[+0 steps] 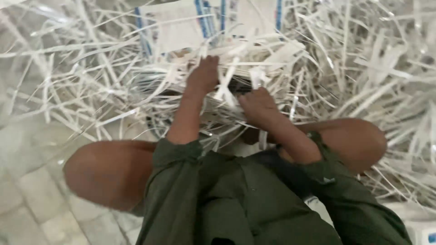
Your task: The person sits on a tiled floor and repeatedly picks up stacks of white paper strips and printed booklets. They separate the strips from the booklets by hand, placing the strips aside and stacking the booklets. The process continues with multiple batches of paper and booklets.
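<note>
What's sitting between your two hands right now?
In the head view, white paper strips cross the gap between the left hand and right hand; no bare floor shows.

The person crouches with both bare knees spread wide. The left hand (203, 75) reaches forward on an outstretched forearm, fingers curled downward. The right hand (258, 105) sits nearer the body, closed in a loose grip, olive sleeves pushed up.

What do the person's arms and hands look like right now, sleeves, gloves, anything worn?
Both hands are bare: no gloves, and no rings or watch that can be made out on the left hand or the right hand. The forearms are uncovered. Dark olive-green sleeves are pushed up to about the elbows, part of a matching dark green garment. The picture is somewhat blurred.
</note>
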